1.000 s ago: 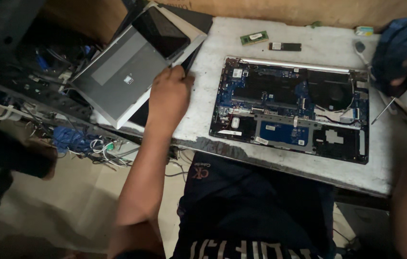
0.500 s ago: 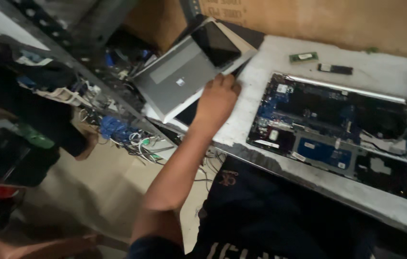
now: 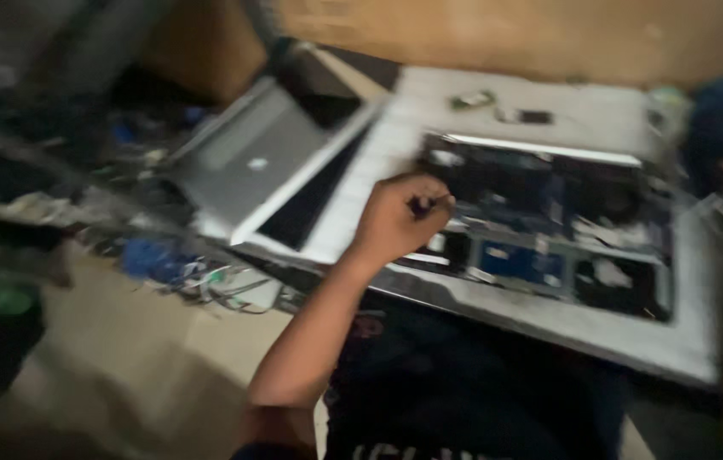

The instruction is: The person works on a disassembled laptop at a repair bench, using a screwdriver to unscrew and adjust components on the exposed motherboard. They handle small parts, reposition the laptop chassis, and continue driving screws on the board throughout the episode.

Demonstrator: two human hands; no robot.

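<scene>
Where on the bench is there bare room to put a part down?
Bare strip of the white work mat along the near edge, in front of the opened laptop. Another behind it, beside the small parts. Left is crowded: left hand, stacked laptops, cable clutter.

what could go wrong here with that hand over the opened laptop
1. The left hand is closed around a small dark item, too blurred to identify, right at the edge of the opened laptop with its exposed blue circuit boards; a slip might scrape a board or cable.
2. The small loose parts lie on the grey worktable behind the laptop and may be swept off.
3. The closed silver laptop overhangs the table's left edge and might slide.
</scene>
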